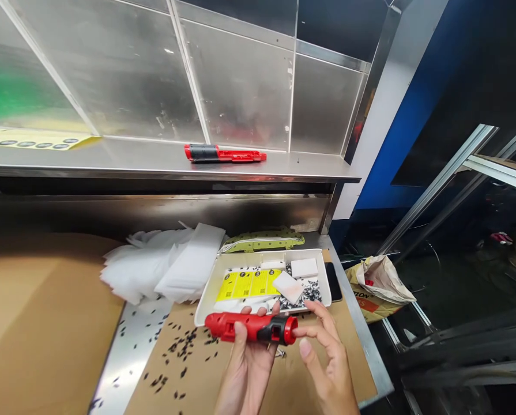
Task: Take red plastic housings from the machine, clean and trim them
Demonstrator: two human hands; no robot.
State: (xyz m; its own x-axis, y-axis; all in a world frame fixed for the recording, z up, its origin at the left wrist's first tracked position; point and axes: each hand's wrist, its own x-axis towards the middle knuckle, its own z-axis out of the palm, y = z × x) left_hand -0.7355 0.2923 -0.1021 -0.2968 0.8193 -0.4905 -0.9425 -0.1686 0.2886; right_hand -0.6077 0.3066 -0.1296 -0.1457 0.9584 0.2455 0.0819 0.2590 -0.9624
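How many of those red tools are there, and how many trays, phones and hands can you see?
Red tools: 2, one held in the left hand as red tool, one on the shelf
White tray: 1
Dark phone: 1
Hands: 2, with the right hand at the tool's end
Total: 6

You won't find much you can read here. The yellow label sheet in the white tray carries black print too small to make out. The crumpled bag beside the counter shows red lettering, cut off and unreadable.
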